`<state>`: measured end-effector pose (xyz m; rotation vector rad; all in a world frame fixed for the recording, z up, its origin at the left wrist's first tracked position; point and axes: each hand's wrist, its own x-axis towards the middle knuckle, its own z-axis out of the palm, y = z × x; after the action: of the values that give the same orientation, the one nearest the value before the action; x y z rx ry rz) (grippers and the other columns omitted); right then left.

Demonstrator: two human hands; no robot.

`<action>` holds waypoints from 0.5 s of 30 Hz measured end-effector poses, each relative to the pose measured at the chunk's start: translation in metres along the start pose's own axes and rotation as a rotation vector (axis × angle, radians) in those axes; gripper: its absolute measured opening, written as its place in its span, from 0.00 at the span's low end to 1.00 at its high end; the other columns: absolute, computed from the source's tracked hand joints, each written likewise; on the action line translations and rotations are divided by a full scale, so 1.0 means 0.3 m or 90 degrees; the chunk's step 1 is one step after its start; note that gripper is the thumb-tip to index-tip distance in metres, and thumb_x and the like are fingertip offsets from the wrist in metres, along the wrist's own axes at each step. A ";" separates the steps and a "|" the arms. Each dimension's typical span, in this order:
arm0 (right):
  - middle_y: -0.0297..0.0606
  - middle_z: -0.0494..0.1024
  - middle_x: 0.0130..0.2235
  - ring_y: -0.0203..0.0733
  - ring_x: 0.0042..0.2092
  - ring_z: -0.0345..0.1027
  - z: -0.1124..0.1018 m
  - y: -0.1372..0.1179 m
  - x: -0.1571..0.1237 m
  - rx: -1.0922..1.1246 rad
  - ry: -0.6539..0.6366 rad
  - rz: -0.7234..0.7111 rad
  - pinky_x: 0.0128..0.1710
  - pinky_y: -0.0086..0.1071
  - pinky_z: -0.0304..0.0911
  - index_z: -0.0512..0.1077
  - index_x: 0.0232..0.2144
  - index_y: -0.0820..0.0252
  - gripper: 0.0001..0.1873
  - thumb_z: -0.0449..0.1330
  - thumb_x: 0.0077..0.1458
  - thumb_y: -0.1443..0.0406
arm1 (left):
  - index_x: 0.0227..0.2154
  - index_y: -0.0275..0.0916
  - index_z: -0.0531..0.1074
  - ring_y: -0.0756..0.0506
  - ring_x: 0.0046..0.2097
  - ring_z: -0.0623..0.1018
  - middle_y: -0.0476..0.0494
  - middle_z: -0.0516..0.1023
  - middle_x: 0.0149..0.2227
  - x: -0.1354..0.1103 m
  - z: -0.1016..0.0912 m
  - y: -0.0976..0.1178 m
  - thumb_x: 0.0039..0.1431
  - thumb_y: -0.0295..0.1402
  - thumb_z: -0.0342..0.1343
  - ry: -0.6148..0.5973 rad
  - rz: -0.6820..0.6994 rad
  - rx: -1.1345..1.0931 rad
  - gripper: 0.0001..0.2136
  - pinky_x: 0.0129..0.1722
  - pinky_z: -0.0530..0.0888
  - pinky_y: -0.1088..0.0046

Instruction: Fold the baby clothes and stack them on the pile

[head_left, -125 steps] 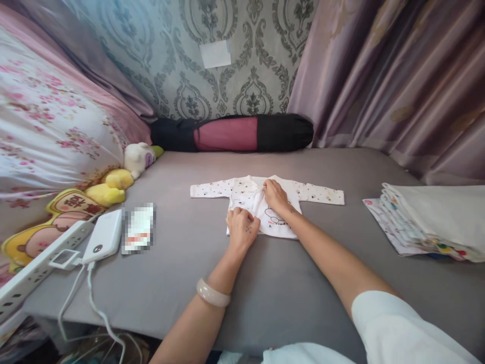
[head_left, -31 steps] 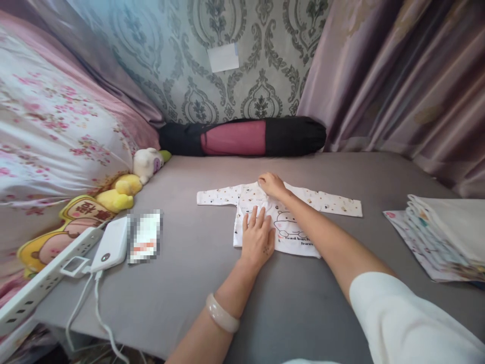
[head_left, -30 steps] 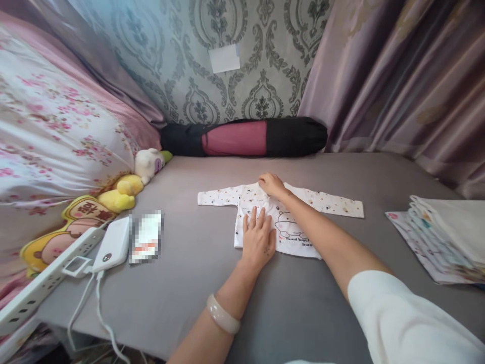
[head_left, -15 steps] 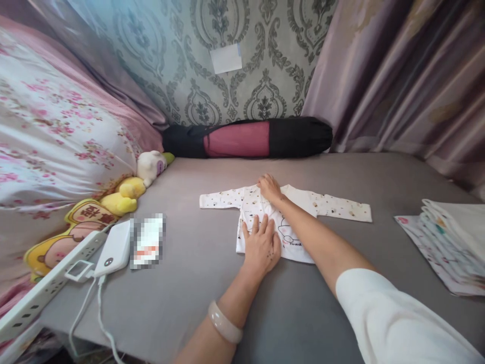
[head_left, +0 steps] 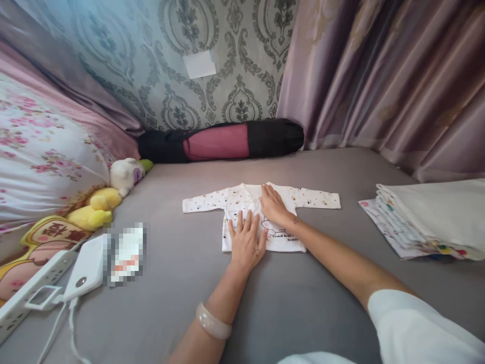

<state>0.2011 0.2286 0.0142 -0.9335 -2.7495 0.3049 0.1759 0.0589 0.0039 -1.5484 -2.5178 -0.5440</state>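
Note:
A small white baby shirt [head_left: 282, 242] with a spotted pattern and a cartoon print lies flat on the grey bed sheet [head_left: 166, 313], both sleeves stretched out sideways. My left hand [head_left: 247, 238] rests on the lower left of its front, fingers spread. Higher up, just right of the neckline, my right hand [head_left: 273, 203] lies on the shirt with its fingers extended and close together. Part of the print is covered by my hands. Neither hand grips the cloth visibly.
Folded cloths [head_left: 432, 217] are stacked at the right. On the left are a white power bank [head_left: 86, 265], a power strip [head_left: 36, 288], a pixelated item [head_left: 127, 255] and plush toys [head_left: 94, 210]. A black-and-pink long bag [head_left: 217, 141] lies along the wall.
My right hand has moved from the shirt's collar down onto its right front, its fingers flattening out. My left hand stays on the shirt. The view has shifted to the right.

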 end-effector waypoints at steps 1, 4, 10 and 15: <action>0.57 0.51 0.67 0.54 0.68 0.41 0.006 0.013 -0.016 -0.007 -0.015 0.021 0.65 0.44 0.42 0.51 0.64 0.78 0.30 0.41 0.64 0.64 | 0.62 0.44 0.61 0.35 0.68 0.53 0.42 0.59 0.66 -0.001 0.001 0.001 0.67 0.46 0.40 -0.011 0.000 0.003 0.25 0.64 0.50 0.41; 0.56 0.46 0.69 0.55 0.69 0.36 0.019 0.044 -0.026 -0.019 -0.062 0.055 0.67 0.48 0.36 0.49 0.65 0.79 0.35 0.38 0.65 0.58 | 0.63 0.43 0.60 0.34 0.68 0.54 0.42 0.58 0.66 -0.002 0.004 0.003 0.66 0.48 0.39 -0.050 -0.006 0.012 0.27 0.63 0.51 0.39; 0.51 0.44 0.69 0.50 0.70 0.34 0.024 0.086 0.051 -0.038 -0.079 0.047 0.67 0.48 0.33 0.48 0.66 0.75 0.37 0.34 0.65 0.53 | 0.64 0.43 0.57 0.33 0.68 0.53 0.43 0.54 0.68 -0.003 0.001 0.004 0.67 0.49 0.35 -0.085 -0.010 0.051 0.28 0.63 0.51 0.38; 0.50 0.48 0.69 0.50 0.69 0.38 0.042 0.107 0.098 -0.056 -0.043 0.057 0.66 0.49 0.34 0.50 0.66 0.73 0.35 0.34 0.66 0.54 | 0.66 0.40 0.54 0.33 0.69 0.50 0.41 0.51 0.69 -0.005 0.009 0.004 0.67 0.49 0.33 -0.115 0.002 0.089 0.30 0.63 0.50 0.37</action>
<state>0.1933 0.2699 -0.0022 -1.0911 -2.8076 0.2358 0.1779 0.0593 0.0013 -1.6153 -2.6183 -0.2294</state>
